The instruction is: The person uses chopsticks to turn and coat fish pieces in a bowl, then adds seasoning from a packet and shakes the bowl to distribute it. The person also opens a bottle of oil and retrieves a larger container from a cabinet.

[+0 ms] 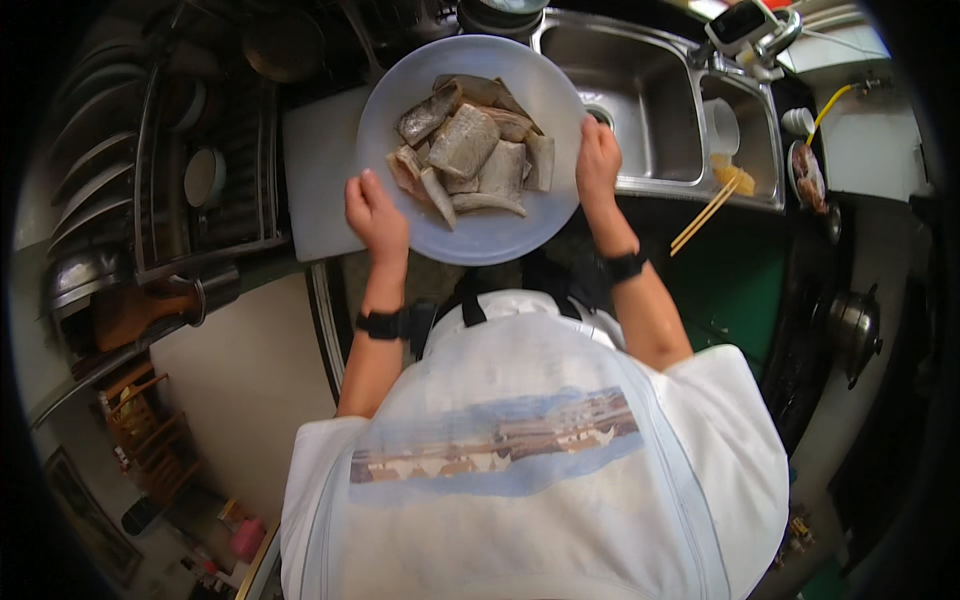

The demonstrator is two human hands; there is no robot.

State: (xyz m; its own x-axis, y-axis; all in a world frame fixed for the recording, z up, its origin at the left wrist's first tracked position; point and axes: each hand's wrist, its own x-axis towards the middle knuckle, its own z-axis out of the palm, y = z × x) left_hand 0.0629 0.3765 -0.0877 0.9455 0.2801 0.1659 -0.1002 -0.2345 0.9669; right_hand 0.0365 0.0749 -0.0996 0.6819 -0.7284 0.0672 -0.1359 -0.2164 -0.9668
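Observation:
A wide, pale round plate (480, 244) is held up in front of me by both hands. My left hand (377, 217) grips its left rim, and my right hand (598, 161) clasps the rim on the opposite side. Several cut pieces of silvery-skinned fish (465, 141) are heaped in the middle of the plate. The fingers under the plate are hidden. Below the plate's left side lies a white cutting board (322, 176), partly covered by it. The plate also overlaps the left edge of a stainless steel sink (637, 90).
A pair of chopsticks (703, 219) juts over the sink's front edge beside a yellow sponge-like item (733, 178). In the small basin sits a translucent container (721, 127). A plate of meat (807, 176) stands at the right. Dish racks (255, 157) line the left.

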